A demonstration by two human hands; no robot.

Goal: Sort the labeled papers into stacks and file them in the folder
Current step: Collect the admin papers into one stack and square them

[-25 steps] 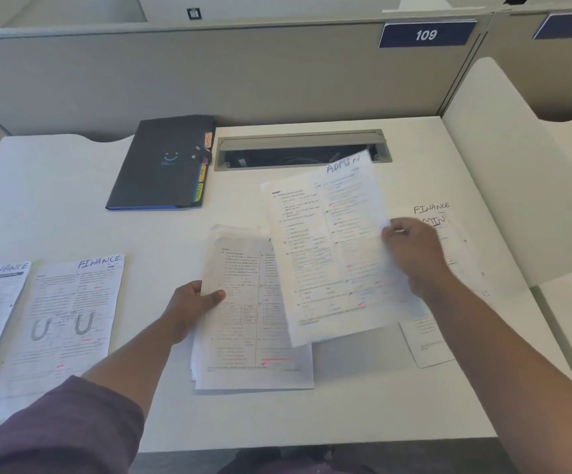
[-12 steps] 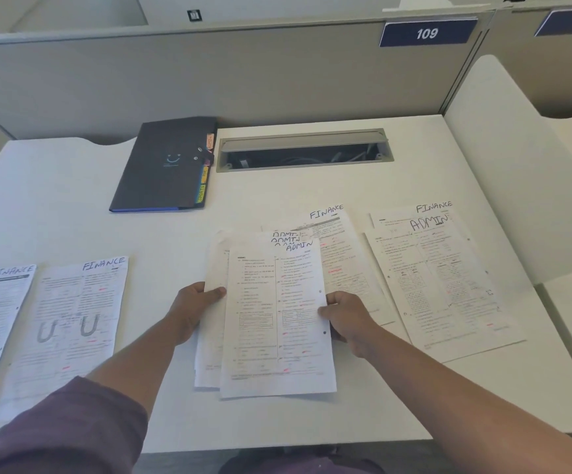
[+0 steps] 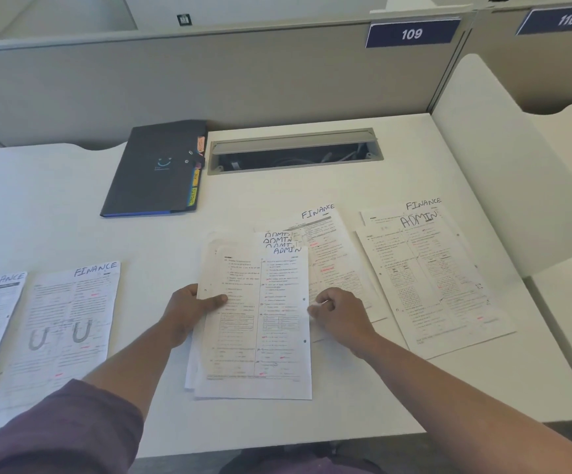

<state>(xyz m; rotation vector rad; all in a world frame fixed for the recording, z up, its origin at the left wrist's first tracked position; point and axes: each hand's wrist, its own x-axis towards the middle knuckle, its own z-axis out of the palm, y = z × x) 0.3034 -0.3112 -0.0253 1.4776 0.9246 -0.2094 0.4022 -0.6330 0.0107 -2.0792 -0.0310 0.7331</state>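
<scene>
Since half a second ago, the right hand (image 3: 341, 318) has slid from the top sheet's face to the right edge of the ADMIN stack (image 3: 255, 323), and the sheet now lies squarer on the pile.

Head view: the left hand (image 3: 189, 311) grips the stack's left edge, thumb on top and fingers hidden beneath. The right hand's fingers are curled against the right edge, seemingly pinching it; whether they grip one sheet or several cannot be told. Several ADMIN headings fan out at the stack's top. The stack lies at the desk's (image 3: 55, 206) middle, its lower edge near the front edge.

Just right, partly under the stack, lies a FINANCE sheet (image 3: 332, 254). Further right an ADMIN sheet (image 3: 435, 285) overlaps another FINANCE page, reaching toward the white side panel (image 3: 503, 165). At the left, two FINANCE sheets (image 3: 69, 323) lie side by side, the outer one cut off by the frame. Bare desk lies between them and the stack, and between the papers and the back wall.

The dark folder (image 3: 156, 169) lies shut at the back left, coloured tabs poking from its right edge. Beside it the cable tray (image 3: 295, 150) stands open, with cables inside.
</scene>
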